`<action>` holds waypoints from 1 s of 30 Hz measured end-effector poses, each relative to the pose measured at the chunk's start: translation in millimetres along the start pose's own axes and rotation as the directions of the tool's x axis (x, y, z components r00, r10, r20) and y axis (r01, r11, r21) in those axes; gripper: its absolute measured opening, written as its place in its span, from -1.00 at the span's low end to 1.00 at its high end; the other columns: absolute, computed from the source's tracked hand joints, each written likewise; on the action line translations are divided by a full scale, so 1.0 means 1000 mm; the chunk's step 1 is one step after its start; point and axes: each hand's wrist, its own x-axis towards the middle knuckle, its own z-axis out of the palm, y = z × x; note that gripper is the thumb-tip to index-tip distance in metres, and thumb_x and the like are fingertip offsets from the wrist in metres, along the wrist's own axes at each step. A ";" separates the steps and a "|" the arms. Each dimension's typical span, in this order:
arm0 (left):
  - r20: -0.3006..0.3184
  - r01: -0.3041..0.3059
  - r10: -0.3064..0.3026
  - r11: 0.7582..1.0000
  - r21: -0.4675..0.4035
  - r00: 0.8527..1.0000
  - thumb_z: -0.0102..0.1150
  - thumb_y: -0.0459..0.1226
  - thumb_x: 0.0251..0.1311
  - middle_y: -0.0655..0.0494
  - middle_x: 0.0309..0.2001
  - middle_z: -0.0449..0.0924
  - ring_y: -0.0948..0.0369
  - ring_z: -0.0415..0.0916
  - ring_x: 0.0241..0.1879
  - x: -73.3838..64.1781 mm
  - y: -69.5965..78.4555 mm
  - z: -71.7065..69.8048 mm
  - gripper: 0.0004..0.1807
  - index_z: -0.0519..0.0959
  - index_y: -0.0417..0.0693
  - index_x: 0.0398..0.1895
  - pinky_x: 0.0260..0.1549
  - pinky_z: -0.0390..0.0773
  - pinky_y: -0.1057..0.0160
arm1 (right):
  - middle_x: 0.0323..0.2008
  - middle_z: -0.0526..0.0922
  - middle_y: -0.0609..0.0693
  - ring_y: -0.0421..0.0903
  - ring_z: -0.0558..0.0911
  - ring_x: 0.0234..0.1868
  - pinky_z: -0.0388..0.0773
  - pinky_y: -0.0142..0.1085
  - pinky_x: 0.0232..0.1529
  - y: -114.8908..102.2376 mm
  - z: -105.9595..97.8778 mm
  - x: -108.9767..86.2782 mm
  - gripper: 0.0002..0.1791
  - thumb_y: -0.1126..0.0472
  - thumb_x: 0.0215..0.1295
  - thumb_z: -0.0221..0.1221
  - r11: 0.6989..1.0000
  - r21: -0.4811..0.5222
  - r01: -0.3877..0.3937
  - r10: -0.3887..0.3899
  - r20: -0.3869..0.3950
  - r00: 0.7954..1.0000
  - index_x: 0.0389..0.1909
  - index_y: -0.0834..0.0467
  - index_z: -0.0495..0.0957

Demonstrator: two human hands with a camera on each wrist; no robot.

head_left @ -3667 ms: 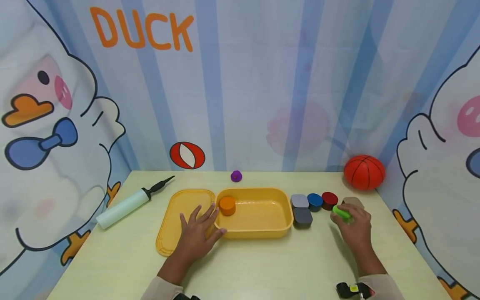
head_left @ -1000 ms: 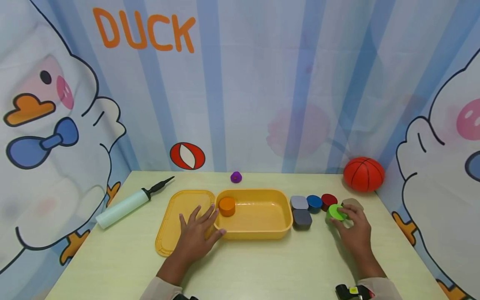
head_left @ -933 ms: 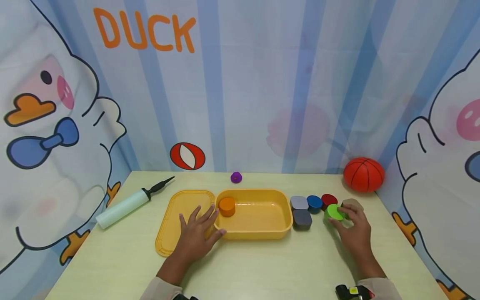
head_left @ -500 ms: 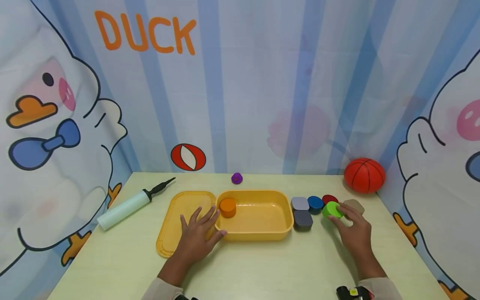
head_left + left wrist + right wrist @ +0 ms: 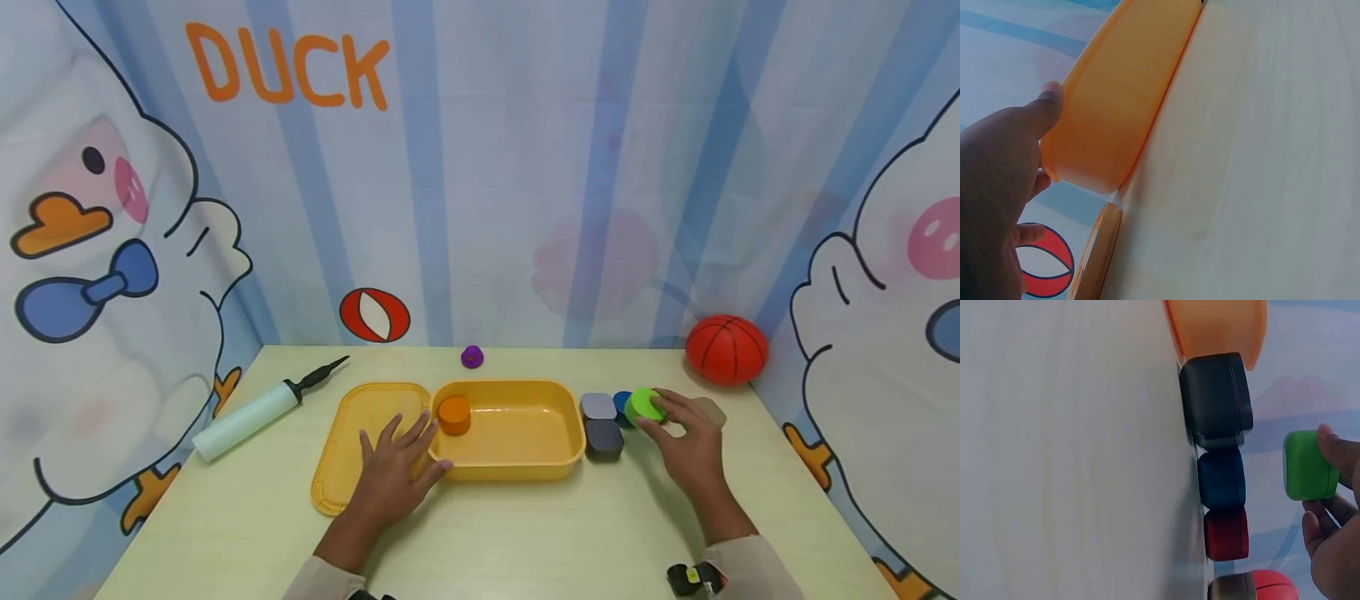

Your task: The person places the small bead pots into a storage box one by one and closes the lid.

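Observation:
My right hand (image 5: pixel 692 446) pinches a small round green tub (image 5: pixel 645 406) between thumb and fingers. The right wrist view shows the tub (image 5: pixel 1307 465) raised off the table. Below and around it stand a blue tub (image 5: pixel 1222 479), a red tub (image 5: pixel 1227 534), a dark grey tub (image 5: pixel 604 440) and a light grey one (image 5: pixel 598 406). My left hand (image 5: pixel 396 471), fingers spread, rests over the flat yellow lid (image 5: pixel 337 467) with its thumb touching the yellow box (image 5: pixel 517 471). Inside the box, at its left end, sits an orange tub (image 5: pixel 454 415).
A pale green hand pump (image 5: pixel 251 419) with a black nozzle lies at the left. At the back are a small purple object (image 5: pixel 472 357) and a red toy basketball (image 5: pixel 727 349). A beige tub (image 5: pixel 711 411) stands partly behind my right hand. A duck-print curtain backs the table.
My right hand has tipped the green tub upright, lifted it and carried it left, over the red tub toward the blue one. My left hand has stayed in place.

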 end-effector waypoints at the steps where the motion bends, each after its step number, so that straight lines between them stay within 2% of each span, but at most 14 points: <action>1: 0.002 0.002 -0.002 1.000 -0.001 1.000 0.15 0.30 0.51 0.19 0.69 0.32 -0.24 0.13 0.72 0.000 0.000 0.000 -0.21 0.43 0.14 0.64 0.45 -0.18 -0.81 | 0.23 0.76 0.29 -0.49 0.55 -0.10 0.40 -0.77 0.02 -0.002 0.002 0.001 -0.52 0.49 0.13 0.57 1.000 0.013 0.015 -0.015 -0.002 1.000 0.13 0.37 0.77; 3: 0.006 0.005 -0.005 1.000 -0.002 1.000 0.15 0.30 0.50 0.19 0.69 0.32 -0.24 0.13 0.72 0.000 0.000 0.000 -0.20 0.43 0.14 0.65 0.46 -0.19 -0.80 | 0.22 0.76 0.30 -0.41 0.59 -0.20 0.44 -0.74 -0.03 -0.007 0.006 0.002 -0.53 0.50 0.12 0.57 0.998 0.038 0.044 -0.044 -0.005 0.999 0.10 0.37 0.78; 5: 0.008 0.007 -0.007 1.000 -0.006 1.000 0.15 0.30 0.50 0.19 0.69 0.32 -0.24 0.12 0.72 0.000 -0.001 0.001 -0.20 0.43 0.14 0.65 0.46 -0.20 -0.80 | 0.23 0.75 0.31 -0.45 0.61 -0.20 0.48 -0.74 -0.06 -0.012 0.011 0.004 -0.54 0.50 0.13 0.56 0.996 0.059 0.066 -0.067 0.001 0.998 0.10 0.38 0.78; 8: 0.005 0.004 -0.004 1.000 -0.011 1.000 0.16 0.30 0.50 0.19 0.69 0.32 -0.24 0.13 0.72 0.000 -0.001 0.001 -0.20 0.43 0.14 0.64 0.45 -0.20 -0.81 | 0.24 0.74 0.32 -0.60 0.60 -0.06 0.53 -0.77 -0.07 -0.020 0.018 0.007 -0.55 0.50 0.15 0.55 0.993 0.096 0.071 -0.074 0.021 0.997 0.11 0.40 0.77; 10: 0.000 0.001 -0.001 1.000 -0.017 1.000 0.17 0.29 0.50 0.18 0.69 0.32 -0.25 0.13 0.72 0.000 -0.001 0.001 -0.21 0.44 0.13 0.64 0.45 -0.21 -0.81 | 0.27 0.72 0.31 -0.64 0.56 0.07 0.52 -0.80 -0.01 -0.026 0.022 0.008 -0.55 0.48 0.20 0.54 0.992 0.110 0.063 -0.068 0.043 0.997 0.13 0.39 0.77; 12: -0.004 -0.002 0.002 1.000 -0.019 1.000 0.17 0.28 0.50 0.17 0.68 0.33 -0.25 0.13 0.72 0.000 -0.001 0.000 -0.21 0.45 0.12 0.63 0.45 -0.20 -0.81 | 0.30 0.71 0.29 -0.50 0.59 0.19 0.48 -0.80 0.08 -0.031 0.026 0.009 -0.56 0.45 0.23 0.53 0.992 0.112 0.054 -0.062 0.068 0.996 0.14 0.38 0.76; 16: -0.005 -0.003 0.003 1.000 -0.020 1.000 0.18 0.28 0.50 0.17 0.68 0.33 -0.26 0.13 0.71 0.000 0.000 0.000 -0.22 0.45 0.11 0.63 0.45 -0.20 -0.81 | 0.32 0.70 0.26 0.07 0.65 0.34 0.37 -0.83 0.20 -0.039 0.036 0.009 -0.56 0.40 0.25 0.54 0.993 0.109 0.044 -0.055 0.099 0.994 0.16 0.34 0.77; 18: -0.004 -0.004 0.004 1.000 -0.023 1.000 0.18 0.27 0.50 0.16 0.68 0.33 -0.26 0.13 0.72 0.000 0.000 0.000 -0.22 0.45 0.11 0.63 0.45 -0.21 -0.81 | 0.31 0.71 0.24 0.24 0.64 0.37 0.35 -0.83 0.23 -0.043 0.041 0.009 -0.56 0.39 0.25 0.55 0.993 0.113 0.038 -0.050 0.104 0.993 0.15 0.32 0.77; 23: -0.009 -0.007 0.007 0.999 -0.032 1.000 0.20 0.26 0.49 0.15 0.68 0.33 -0.28 0.12 0.72 -0.001 0.001 -0.001 -0.22 0.45 0.11 0.63 0.45 -0.22 -0.81 | 0.28 0.74 0.22 0.25 0.65 0.38 0.32 -0.83 0.26 -0.053 0.054 0.008 -0.56 0.36 0.24 0.56 0.990 0.138 0.021 -0.037 0.118 0.992 0.15 0.30 0.78; 27: -0.011 -0.005 0.005 0.999 -0.033 1.000 0.19 0.26 0.50 0.16 0.68 0.33 -0.27 0.12 0.72 -0.001 0.001 -0.001 -0.22 0.44 0.11 0.63 0.45 -0.23 -0.81 | 0.31 0.74 0.21 0.23 0.64 0.42 0.39 -0.79 0.22 -0.060 0.062 0.008 -0.54 0.35 0.24 0.56 0.988 0.153 -0.013 -0.011 0.152 0.988 0.17 0.30 0.78; 28: -0.010 -0.004 0.004 0.999 -0.032 1.000 0.19 0.26 0.50 0.16 0.68 0.33 -0.27 0.12 0.72 -0.001 0.001 0.000 -0.22 0.44 0.11 0.63 0.45 -0.23 -0.81 | 0.32 0.73 0.19 0.21 0.64 0.43 0.42 -0.75 0.23 -0.062 0.064 0.008 -0.54 0.33 0.25 0.56 0.988 0.152 -0.031 0.005 0.169 0.986 0.18 0.28 0.77; 30: -0.010 -0.003 0.003 0.999 -0.033 1.000 0.19 0.26 0.50 0.16 0.68 0.33 -0.27 0.12 0.72 -0.001 0.001 0.000 -0.22 0.44 0.11 0.63 0.45 -0.23 -0.81 | 0.35 0.72 0.15 0.19 0.63 0.45 0.57 -0.53 0.30 -0.066 0.068 0.007 -0.53 0.31 0.28 0.55 0.985 0.158 -0.064 0.032 0.201 0.979 0.21 0.27 0.76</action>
